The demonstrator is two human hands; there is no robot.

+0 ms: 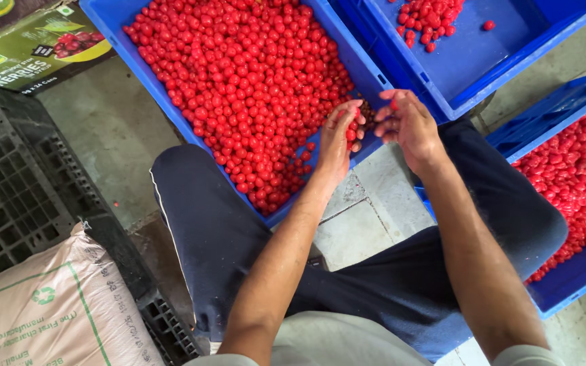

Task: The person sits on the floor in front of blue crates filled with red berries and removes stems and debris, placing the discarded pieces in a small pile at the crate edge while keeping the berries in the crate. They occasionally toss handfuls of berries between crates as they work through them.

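Three blue crates ring the sitter – full crate (164, 95) ahead, sparse crate (510, 41) right of it, so sorting stays within reach. Left hand (339, 139) cupped around a few cherries (351, 132) over the full crate's corner; right hand (408, 122) pinching one cherry (394, 105).

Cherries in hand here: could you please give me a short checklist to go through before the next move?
1. Left hand holds cherries: ok.
2. Right hand has one cherry at its fingertips: ok.
3. Full crate lies under the left hand, catching drops: ok.
4. Near-empty crate has room: ok.
5. Third crate within reach at the right: ok.
6. Quality of the pinched cherry: cannot tell.
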